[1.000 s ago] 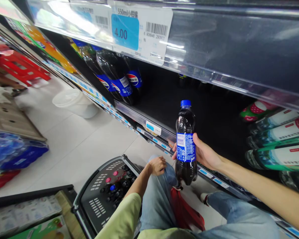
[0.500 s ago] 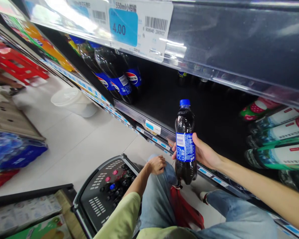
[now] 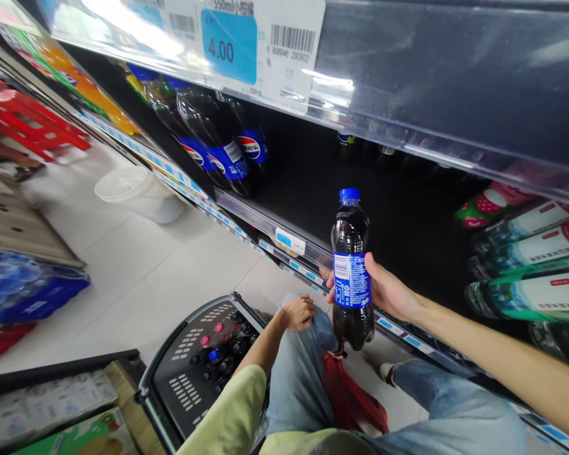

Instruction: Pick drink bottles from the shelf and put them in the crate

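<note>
My right hand [image 3: 391,287] holds a small bottle of dark cola [image 3: 351,272] upright in front of the shelf. The bottle has a blue cap, and its blue label shows the barcode and fine print. My thumb lies at its right side; the other fingers go behind it, their tips showing at the left. On my bent knee rests my left hand [image 3: 298,313], its fingers curled in and nothing visible in them. Beside it on the floor stands a dark shopping basket [image 3: 183,338] with several bottles in it, one blue-capped and others with pink or dark caps.
Large Pepsi bottles [image 3: 232,165] stand on the shelf at left. Bottles with white labels [image 3: 545,259] line the right side. A clear shelf edge with a price tag [image 3: 260,50] crosses above. A white bucket [image 3: 137,193] and a red stool [image 3: 35,120] are on the floor.
Almost nothing differs: the view has shifted very slightly. The cola bottle stays in my right hand and my left hand stays on the knee.
</note>
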`<state>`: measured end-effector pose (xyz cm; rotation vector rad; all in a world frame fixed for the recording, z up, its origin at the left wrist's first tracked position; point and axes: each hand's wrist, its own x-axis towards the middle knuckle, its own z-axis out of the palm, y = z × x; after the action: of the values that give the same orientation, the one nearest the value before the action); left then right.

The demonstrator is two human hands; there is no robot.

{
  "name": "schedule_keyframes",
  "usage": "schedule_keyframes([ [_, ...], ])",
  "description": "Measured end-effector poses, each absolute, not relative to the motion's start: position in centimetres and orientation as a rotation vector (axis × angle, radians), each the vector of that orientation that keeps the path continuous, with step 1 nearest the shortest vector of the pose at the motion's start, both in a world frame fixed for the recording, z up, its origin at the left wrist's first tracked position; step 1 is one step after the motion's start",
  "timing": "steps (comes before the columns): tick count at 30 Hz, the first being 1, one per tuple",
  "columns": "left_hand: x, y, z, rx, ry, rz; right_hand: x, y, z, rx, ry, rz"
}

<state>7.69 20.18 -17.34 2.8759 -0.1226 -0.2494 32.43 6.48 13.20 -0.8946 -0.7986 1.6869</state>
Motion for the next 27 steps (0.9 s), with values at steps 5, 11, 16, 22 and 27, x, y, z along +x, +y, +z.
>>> schedule_keyframes([
  [5,7.8,20.2,-17.4,2.857,-0.109,-0.246,32.3,6.5,13.3,-0.899,-0.797,1.679],
  [11,7.8,20.1,-17.2,2.853,-0.101,-0.223,32.3,6.5,13.7,-0.881,-0.804,1.698],
  [16,7.8,20.1,-17.2,2.857,-0.128,-0.286,32.3,6.6,14.0,-0.871,-0.810,1.724],
  [22,7.8,20.2,-17.4,2.866,-0.127,-0.252,32.3,6.5,14.1,-0.855,-0.812,1.734],
  [27,7.7,20.3,-17.6,2.855,-0.133,-0.214,32.1,6.6,14.3,-0.839,-0.813,1.735],
])
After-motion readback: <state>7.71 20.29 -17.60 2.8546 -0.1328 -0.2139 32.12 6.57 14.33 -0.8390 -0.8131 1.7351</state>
